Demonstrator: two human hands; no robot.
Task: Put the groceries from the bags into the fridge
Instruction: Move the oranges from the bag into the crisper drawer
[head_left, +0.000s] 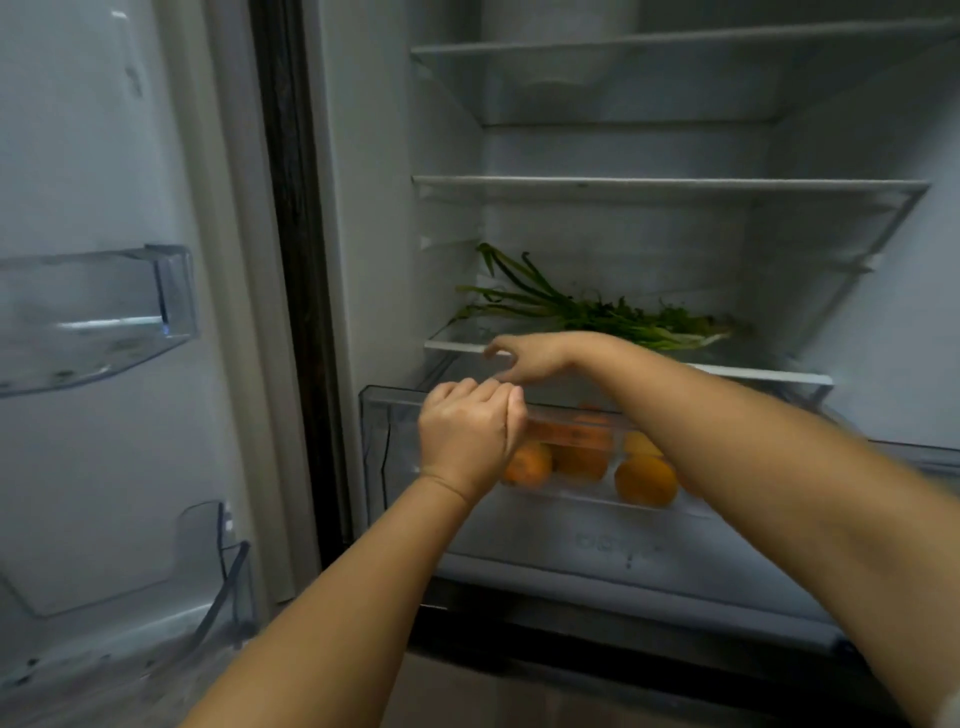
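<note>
Fridge (883, 322) open, door swung left with two clear door bins (104, 312), nothing visible in them. Left hand (467, 436) at front lip of clear drawer (379, 441), fingers curled into a loose fist over the rim; can't tell if actually gripping it. Right hand (524, 356) just above and behind the left, at front edge of the lowest shelf (769, 375), fingers bent and spread a little, nothing seen in it. Right forearm crossing over the drawer from the right. Oranges (644, 480) inside drawer, seen through its front wall, with something reddish-orange behind them, too blurred to name. Greens (597, 312) lying flat on lowest shelf, stems pointing left. Two upper shelves (675, 187) above. No bags in view.
</note>
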